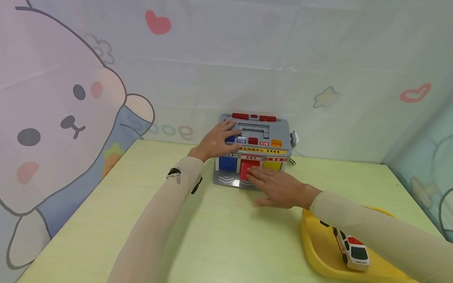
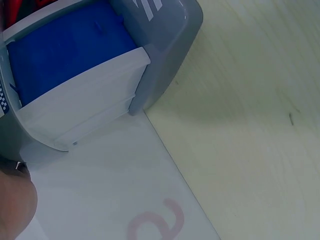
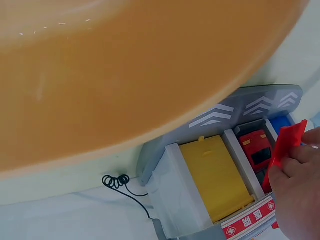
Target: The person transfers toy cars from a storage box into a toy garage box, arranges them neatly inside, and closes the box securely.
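Note:
A grey toy garage (image 1: 281, 133) with blue, red and yellow doors stands at the back of the table. My left hand (image 1: 216, 141) rests spread on its roof's left side, thumb along the front edge. Fingers of my right hand (image 1: 277, 188) touch the red door (image 1: 245, 169), the thumb held apart. In the right wrist view, that door tilts outward against my fingers, and a red toy vehicle (image 3: 257, 150) shows in the middle bay behind it. The yellow door (image 3: 215, 175) and the blue door (image 2: 70, 52) are down.
A yellow tray (image 1: 310, 251) lies at the front right, partly under my right forearm, with a white toy car (image 1: 355, 253) in it. A coiled black cord (image 3: 116, 181) trails beside the garage. A printed cloth (image 1: 226, 86) hangs behind the table (image 1: 226, 236).

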A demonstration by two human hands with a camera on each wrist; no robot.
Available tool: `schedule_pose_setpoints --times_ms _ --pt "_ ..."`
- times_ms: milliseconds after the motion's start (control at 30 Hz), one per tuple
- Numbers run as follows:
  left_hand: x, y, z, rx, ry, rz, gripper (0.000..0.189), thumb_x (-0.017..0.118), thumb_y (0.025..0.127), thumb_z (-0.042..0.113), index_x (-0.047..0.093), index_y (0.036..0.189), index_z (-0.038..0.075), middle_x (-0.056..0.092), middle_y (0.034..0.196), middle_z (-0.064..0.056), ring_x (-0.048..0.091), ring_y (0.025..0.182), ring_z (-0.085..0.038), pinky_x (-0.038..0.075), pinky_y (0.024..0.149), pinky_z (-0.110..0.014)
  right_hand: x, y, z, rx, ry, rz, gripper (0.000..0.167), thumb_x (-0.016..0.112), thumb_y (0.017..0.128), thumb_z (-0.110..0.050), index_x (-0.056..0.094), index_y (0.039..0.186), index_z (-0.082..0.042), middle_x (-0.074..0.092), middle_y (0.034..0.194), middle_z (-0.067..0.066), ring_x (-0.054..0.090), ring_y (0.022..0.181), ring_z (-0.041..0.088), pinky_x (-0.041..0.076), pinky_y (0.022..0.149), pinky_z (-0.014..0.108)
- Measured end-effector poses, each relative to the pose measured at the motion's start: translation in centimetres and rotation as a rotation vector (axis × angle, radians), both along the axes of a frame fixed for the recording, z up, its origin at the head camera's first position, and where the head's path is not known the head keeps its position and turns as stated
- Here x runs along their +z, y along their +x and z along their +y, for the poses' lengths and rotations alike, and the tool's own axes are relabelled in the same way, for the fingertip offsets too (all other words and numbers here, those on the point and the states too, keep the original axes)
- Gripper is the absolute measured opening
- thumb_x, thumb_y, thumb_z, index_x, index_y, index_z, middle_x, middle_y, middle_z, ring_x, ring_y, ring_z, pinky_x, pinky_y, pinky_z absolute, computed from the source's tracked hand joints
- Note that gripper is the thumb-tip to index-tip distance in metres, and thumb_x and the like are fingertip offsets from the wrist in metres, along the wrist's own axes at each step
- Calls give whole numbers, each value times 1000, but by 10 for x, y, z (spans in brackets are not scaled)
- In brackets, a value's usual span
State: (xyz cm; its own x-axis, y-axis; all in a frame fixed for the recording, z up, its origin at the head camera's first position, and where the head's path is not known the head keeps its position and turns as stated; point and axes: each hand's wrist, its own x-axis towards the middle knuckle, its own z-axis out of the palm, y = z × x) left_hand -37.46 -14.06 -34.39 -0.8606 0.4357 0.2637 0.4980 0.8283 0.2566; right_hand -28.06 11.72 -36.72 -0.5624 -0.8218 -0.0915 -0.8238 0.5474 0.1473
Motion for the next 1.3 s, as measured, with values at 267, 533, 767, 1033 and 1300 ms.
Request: schedule_pose_setpoints --times_ms 267,533,767,1033,1300 --pt "-1 1 -1 4 -1 -5 64 56 94 55 52 148 21 24 167 -5 12 157 -23 7 128 -39 -2 -3 -4 11 32 -9 82 45 97 -63 33 156 -8 27 165 13 27 153 33 27 123 48" --pt "-1 2 2 6 3 -15 63 57 93 54 52 147 21 25 167 -4 12 157 -24 9 128 -42 -7 -9 -5 8 78 11 81 45 98 -62 34 156 -7 31 164 13 29 152 33 28 122 47" --pt "0 2 3 14 11 -21 63 57 93 54 53 147 22 25 167 -4 12 157 -24 10 128 -44 -8 -13 -7 -8 110 6 81 45 97 -63 34 156 -9 32 163 12 29 152 32 29 122 47" --pt "1 3 1 18 8 -34 62 56 94 54 52 147 22 23 167 -3 10 158 -24 10 128 -44 -8 -15 -12 0 140 31 79 48 98 -60 36 155 -8 35 162 13 32 151 32 30 122 47" --pt "2 3 1 12 12 -28 62 57 94 53 53 147 22 23 167 -4 11 157 -24 9 128 -43 -9 -18 -14 -11 169 56 78 50 98 -58 36 155 -8 35 162 13 31 151 31 30 121 47"
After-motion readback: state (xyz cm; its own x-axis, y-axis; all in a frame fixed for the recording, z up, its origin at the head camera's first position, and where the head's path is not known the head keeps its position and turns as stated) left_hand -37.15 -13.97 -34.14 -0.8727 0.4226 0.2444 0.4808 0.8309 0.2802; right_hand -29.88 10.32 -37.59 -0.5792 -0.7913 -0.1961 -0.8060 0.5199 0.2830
